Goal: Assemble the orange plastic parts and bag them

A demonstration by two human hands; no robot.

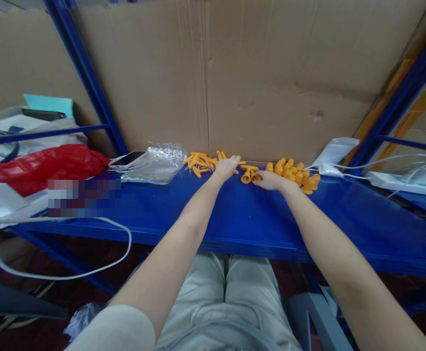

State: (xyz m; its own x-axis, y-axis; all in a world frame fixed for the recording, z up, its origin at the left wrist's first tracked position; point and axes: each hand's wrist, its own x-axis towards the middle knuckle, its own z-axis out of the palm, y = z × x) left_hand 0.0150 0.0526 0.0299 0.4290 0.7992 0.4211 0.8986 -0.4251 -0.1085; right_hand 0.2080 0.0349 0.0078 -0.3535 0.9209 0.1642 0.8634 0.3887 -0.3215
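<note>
My left hand reaches over the right side of a loose pile of orange corkscrew handles, T-shaped with thin metal spirals. Its fingers look bent together, and what they hold, if anything, is hidden. Just to the right, my right hand has its fingertips closed at the rim of an orange bell-shaped piece. A second bell-shaped piece lies beside it, hollow end towards me. Behind these lies another orange handle. Several orange bell-shaped pieces stand grouped right of my right hand.
The blue table backs onto a cardboard wall. Clear plastic bags and a phone lie left of the pile. A red bag sits farther left. A white power strip with cables lies right; a white cable loops off the front left.
</note>
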